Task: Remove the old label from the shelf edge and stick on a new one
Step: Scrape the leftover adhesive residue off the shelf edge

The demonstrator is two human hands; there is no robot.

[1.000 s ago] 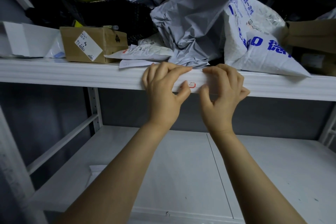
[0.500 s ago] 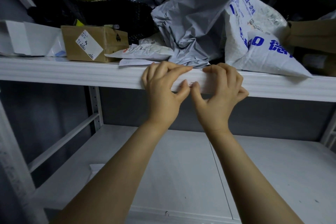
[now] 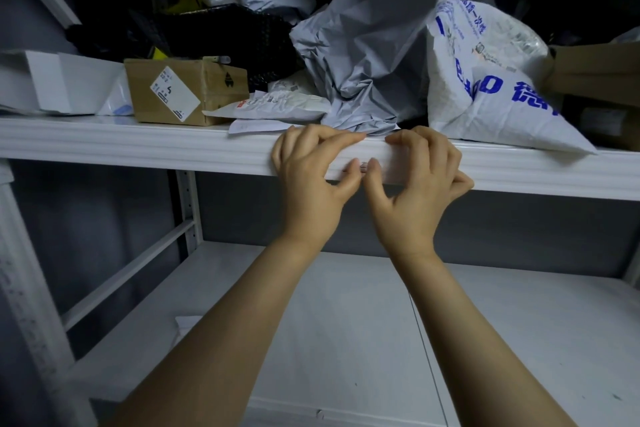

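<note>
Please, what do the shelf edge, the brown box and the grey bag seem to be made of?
The shelf edge looks like white painted metal, smooth and ribbed. The brown box: matte cardboard, sharp folds. The grey bag: thin plastic film, creased, faintly shiny.

Looks like a parcel storeroom or stock room to me. White metal racking with 2 levels in view, a slotted upright post (image 3: 187, 204) at the back, dark grey wall behind. The upper shelf (image 3: 104, 146) is piled up to its front edge with courier stuff: a cardboard box (image 3: 221, 87) with a shipping label (image 3: 175, 94), a crumpled grey mailer bag (image 3: 374, 38), and a white bag with blue print (image 3: 491, 94).
</note>
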